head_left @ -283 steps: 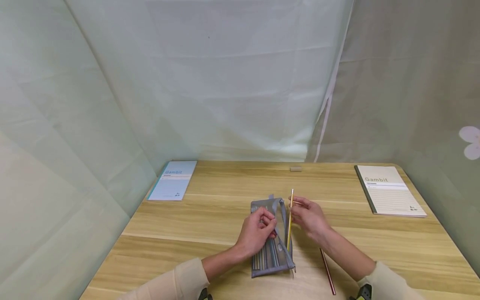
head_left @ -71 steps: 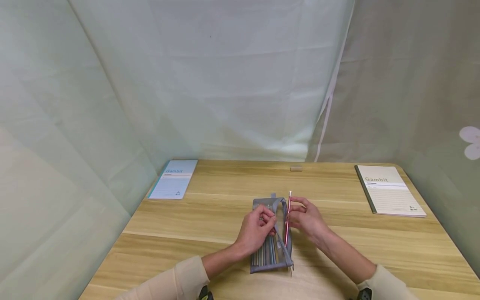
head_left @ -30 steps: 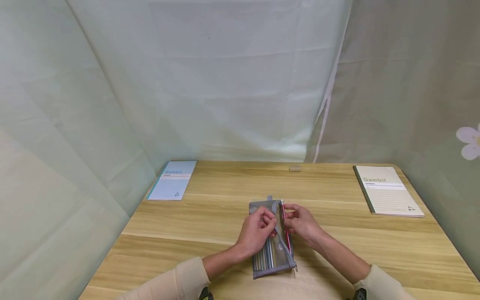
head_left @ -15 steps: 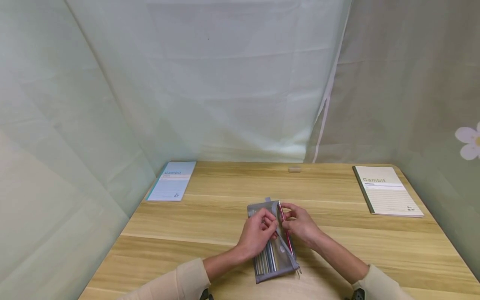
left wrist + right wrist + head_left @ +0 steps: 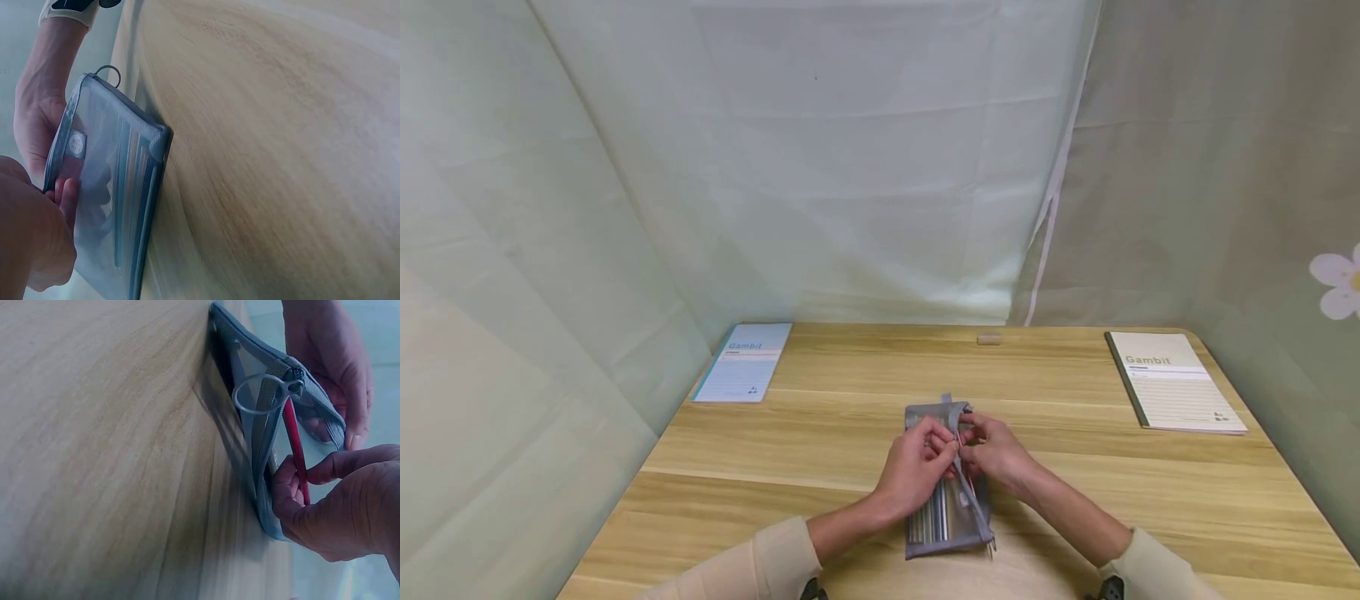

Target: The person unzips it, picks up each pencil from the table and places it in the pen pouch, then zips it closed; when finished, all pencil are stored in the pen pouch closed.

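Observation:
A grey see-through zip pencil case (image 5: 934,546) lies on the wooden table, with several pencils (image 5: 934,517) showing through its side. My left hand (image 5: 913,467) pinches the near edge of its unzipped mouth and holds it apart. With thumb and fingers, my right hand (image 5: 1000,454) grips a red pencil (image 5: 295,437) at the opening. Most of that pencil is inside the case. In the right wrist view a zipper pull with a ring (image 5: 262,394) hangs at the end of the mouth.
A blue notebook (image 5: 745,362) lies at the back left and a cream notebook (image 5: 1176,383) at the back right. A small grey-brown block (image 5: 988,339) sits near the table's far edge. Cloth curtains (image 5: 865,167) hang behind and beside the table.
Earlier the right hand held a yellow pencil at the case while the red one lay on the table. Since then the red pencil has come to the mouth and sunk into the case.

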`<act>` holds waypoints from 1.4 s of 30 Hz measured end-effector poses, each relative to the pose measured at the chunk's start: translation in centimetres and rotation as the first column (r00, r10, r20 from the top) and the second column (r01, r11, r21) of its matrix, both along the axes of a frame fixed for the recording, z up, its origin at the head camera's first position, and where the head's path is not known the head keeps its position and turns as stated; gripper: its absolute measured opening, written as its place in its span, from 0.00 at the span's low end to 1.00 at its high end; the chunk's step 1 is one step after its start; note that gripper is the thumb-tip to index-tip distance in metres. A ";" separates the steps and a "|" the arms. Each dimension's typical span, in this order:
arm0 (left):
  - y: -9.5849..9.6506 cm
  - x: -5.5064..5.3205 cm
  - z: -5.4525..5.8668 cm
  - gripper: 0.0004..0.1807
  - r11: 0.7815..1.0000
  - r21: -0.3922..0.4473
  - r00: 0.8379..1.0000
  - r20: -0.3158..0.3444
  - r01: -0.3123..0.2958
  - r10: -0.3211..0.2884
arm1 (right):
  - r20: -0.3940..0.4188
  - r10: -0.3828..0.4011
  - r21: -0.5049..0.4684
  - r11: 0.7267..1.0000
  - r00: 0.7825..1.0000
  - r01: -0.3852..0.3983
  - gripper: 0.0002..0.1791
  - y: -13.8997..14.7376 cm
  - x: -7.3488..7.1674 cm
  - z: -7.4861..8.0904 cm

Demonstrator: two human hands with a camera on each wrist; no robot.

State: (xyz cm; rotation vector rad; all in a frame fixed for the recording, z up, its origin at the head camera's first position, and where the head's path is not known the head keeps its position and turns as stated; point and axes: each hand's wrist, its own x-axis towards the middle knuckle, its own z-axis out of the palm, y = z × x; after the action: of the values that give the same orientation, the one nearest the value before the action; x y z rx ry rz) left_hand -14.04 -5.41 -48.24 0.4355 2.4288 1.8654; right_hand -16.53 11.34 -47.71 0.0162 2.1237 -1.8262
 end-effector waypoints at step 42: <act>-1.1 -0.7 1.4 0.03 0.996 0.094 1.000 0.019 -0.011 0.009 | -0.522 -0.023 0.234 0.958 0.853 0.169 0.29 2.7 -0.7 1.8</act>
State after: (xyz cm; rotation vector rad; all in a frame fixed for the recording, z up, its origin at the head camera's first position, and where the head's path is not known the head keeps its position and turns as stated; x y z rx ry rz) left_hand -14.74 -6.47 -46.88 0.4098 2.3430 1.9846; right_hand -17.23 14.00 -45.94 -0.3457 2.7803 -1.7123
